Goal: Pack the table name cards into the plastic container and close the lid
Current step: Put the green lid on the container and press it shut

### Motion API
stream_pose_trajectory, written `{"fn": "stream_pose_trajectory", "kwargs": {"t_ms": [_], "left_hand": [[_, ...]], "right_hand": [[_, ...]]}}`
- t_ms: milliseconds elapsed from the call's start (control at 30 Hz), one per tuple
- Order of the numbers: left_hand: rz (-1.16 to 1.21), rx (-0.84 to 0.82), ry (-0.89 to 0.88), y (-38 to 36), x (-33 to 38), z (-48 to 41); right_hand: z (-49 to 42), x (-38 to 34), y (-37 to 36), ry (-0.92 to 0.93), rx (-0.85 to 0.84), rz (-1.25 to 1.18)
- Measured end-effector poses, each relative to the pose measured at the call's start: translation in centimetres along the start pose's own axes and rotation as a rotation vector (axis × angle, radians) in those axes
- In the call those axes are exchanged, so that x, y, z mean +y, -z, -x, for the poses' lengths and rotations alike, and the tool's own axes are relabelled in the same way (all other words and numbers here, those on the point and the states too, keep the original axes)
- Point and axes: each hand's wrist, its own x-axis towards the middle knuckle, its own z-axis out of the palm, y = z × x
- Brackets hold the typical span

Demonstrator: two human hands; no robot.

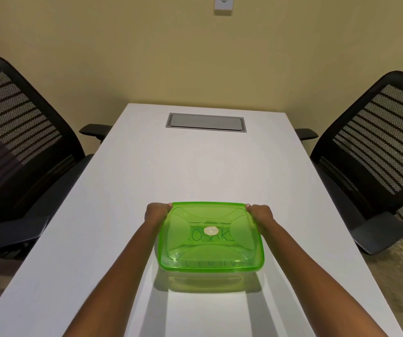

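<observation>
A square plastic container (210, 276) with a translucent green lid (185, 249) sits on the white table (122, 190) near its front edge. The lid lies flat on top of the container. Dark lettering of a name card (222, 237) shows faintly through the lid; more cards inside are blurred. My left hand (156, 212) grips the lid's far left corner, thumb on its top. My right hand (260, 214) grips the far right corner the same way. A small white round vent (210, 230) marks the lid's centre.
A grey cable hatch (205, 123) is set into the far end of the table. Black mesh office chairs stand on the left (18, 132) and on the right (375, 142). A wall switch plate (223, 4) is on the yellow wall behind.
</observation>
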Motion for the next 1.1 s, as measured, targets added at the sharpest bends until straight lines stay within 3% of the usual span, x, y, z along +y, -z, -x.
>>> {"fn": "stream_pose_trajectory", "kwargs": {"t_ms": [133, 300, 467, 733, 1100], "left_hand": [[-0.036, 0.035, -0.041, -0.3, 0.0, 0.8], [-0.301, 0.215, -0.173, -1.4, -1.0, 3.9], [-0.468, 0.275, -0.191, -1.2, -2.9, 5.8], [-0.368, 0.279, -0.103, -0.3, -6.2, 9.0], [-0.304, 0.271, -0.070, -0.4, -6.4, 10.2]], "right_hand": [[0.1, 0.1, 0.4, 0.041, -0.015, 0.065], [2.2, 0.3, 0.3, 0.210, 0.027, 0.285], [4.7, 2.8, 0.5, 0.232, 0.123, 0.259], [7.8, 6.9, 1.7, 0.205, 0.187, 0.253], [9.0, 6.6, 1.6, 0.192, 0.209, 0.324]]}}
